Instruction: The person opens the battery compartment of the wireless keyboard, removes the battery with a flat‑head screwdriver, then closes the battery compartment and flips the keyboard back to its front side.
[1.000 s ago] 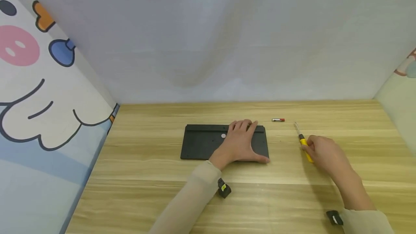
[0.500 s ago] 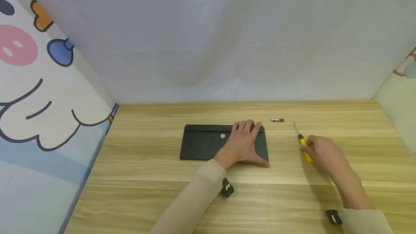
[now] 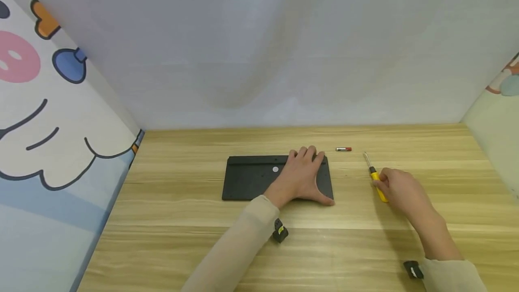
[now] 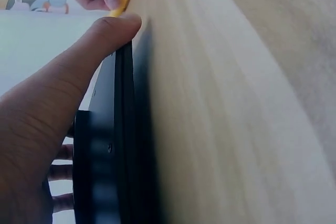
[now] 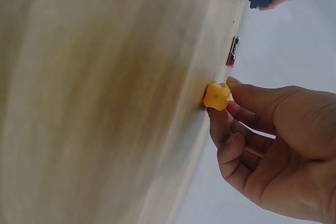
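Observation:
A black keyboard (image 3: 247, 181) lies underside up on the table, with a small white round sticker on it. My left hand (image 3: 300, 175) spans its right part, fingers over the far edge and thumb at the near edge. In the left wrist view the thumb presses near a corner of the keyboard (image 4: 123, 129). To the right, my right hand (image 3: 401, 190) pinches the yellow handle of a screwdriver (image 3: 377, 179), whose metal shaft points away from me. From the right wrist, the end of the screwdriver handle (image 5: 216, 96) shows between thumb and fingers.
A small battery (image 3: 343, 149) with a red end lies beyond the keyboard's right corner. The wooden table (image 3: 324, 256) meets a pale curtain (image 3: 284, 57) at the back. A cartoon-printed panel (image 3: 81, 102) stands at the left.
The head view has shifted slightly, so everything sits a little further left. The left hand has moved slightly along the keyboard; the right hand keeps its pinch on the screwdriver.

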A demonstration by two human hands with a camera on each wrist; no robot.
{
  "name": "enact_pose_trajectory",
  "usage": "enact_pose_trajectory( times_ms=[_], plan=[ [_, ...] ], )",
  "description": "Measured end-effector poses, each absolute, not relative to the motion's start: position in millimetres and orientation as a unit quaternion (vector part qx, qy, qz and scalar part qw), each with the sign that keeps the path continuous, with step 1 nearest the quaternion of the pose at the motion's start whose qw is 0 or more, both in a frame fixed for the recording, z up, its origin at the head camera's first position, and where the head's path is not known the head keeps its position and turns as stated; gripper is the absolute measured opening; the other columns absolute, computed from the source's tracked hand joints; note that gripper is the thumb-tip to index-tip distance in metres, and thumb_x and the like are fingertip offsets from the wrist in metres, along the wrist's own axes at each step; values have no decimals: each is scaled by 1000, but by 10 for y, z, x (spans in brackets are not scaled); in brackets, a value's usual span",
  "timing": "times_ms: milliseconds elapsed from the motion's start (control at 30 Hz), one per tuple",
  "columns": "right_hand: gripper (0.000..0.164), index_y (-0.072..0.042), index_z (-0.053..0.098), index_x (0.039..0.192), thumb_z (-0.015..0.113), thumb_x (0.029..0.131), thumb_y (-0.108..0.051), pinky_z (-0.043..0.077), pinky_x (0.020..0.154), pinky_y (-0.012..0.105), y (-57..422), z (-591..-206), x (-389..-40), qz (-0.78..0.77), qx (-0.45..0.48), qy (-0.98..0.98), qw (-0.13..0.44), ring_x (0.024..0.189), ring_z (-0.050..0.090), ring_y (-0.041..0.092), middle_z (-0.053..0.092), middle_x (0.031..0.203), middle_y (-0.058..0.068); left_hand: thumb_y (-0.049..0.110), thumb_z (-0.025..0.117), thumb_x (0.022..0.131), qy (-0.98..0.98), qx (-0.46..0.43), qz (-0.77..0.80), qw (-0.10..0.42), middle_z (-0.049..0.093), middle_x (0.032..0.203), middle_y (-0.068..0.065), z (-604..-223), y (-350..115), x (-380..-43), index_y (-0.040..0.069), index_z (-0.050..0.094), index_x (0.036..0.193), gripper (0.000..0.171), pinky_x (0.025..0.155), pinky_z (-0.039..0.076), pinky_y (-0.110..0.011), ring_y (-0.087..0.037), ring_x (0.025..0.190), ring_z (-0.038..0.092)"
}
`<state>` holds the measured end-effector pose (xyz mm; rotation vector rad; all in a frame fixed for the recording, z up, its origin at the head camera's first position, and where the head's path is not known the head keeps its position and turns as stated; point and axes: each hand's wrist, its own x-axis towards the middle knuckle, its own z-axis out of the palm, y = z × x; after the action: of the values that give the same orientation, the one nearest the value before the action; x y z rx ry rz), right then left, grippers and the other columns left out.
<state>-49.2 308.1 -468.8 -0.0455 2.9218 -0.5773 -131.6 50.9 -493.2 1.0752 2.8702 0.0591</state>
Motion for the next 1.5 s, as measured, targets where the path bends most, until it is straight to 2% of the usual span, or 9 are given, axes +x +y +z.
enact_pose_trajectory(
  times_ms=[433, 667, 767, 933, 1233, 1367, 1500],
  plan=[
    [23, 2, 59, 87, 63, 101, -16, 34, 52, 27, 3084, -4712, -508, -193, -14, 978, 84, 60, 45, 17, 53, 67, 5, 97, 62, 60, 933, 357, 39, -1, 42, 151, -2, -4585, 409, -1397, 22, 34, 159, 127, 103, 45, -45, -21, 134, 46],
    [22, 4, 60, 89, 63, 100, -14, 36, 53, 28, 3071, -4686, -494, -196, -16, 977, 83, 60, 46, 17, 53, 67, 4, 91, 70, 59, 932, 342, 117, 5, 39, 152, -3, -4319, 316, -1432, 23, 30, 162, 130, 110, 44, -48, -22, 135, 46],
    [22, 3, 60, 88, 63, 100, -14, 35, 53, 28, 3073, -4685, -497, -197, -16, 977, 85, 60, 46, 17, 53, 67, 4, 89, 74, 58, 928, 339, 152, 1, 40, 147, -1, -4220, 257, -1443, 25, 28, 162, 130, 110, 44, -46, -19, 130, 46],
    [22, 2, 59, 87, 62, 101, -14, 34, 52, 27, 3072, -4682, -496, -197, -19, 977, 84, 59, 45, 16, 53, 66, 4, 83, 80, 57, 915, 343, 210, -21, 43, 142, -1, -4075, 171, -1466, 24, 29, 162, 130, 104, 49, -41, -18, 121, 47],
    [23, 2, 60, 86, 62, 101, -15, 35, 52, 27, 3071, -4690, -501, -195, -13, 977, 90, 60, 46, 17, 54, 66, 4, 69, 89, 58, 892, 338, 296, -41, 44, 144, -3, -3909, 57, -1497, 22, 32, 161, 127, 106, 50, -43, -21, 126, 46],
    [23, 1, 60, 85, 62, 101, -16, 35, 51, 26, 3073, -4690, -494, -199, -15, 976, 85, 59, 46, 16, 54, 66, 4, 62, 92, 59, 878, 325, 350, -31, 41, 146, -2, -3817, 1, -1500, 26, 28, 163, 127, 108, 50, -44, -20, 132, 43],
    [23, 1, 60, 85, 62, 102, -16, 35, 51, 26, 3072, -4681, -491, -202, -15, 976, 86, 59, 46, 16, 54, 65, 3, 54, 95, 59, 859, 316, 401, -35, 41, 142, -2, -3748, -53, -1523, 32, 29, 162, 124, 109, 48, -43, -17, 129, 42]
  ],
)
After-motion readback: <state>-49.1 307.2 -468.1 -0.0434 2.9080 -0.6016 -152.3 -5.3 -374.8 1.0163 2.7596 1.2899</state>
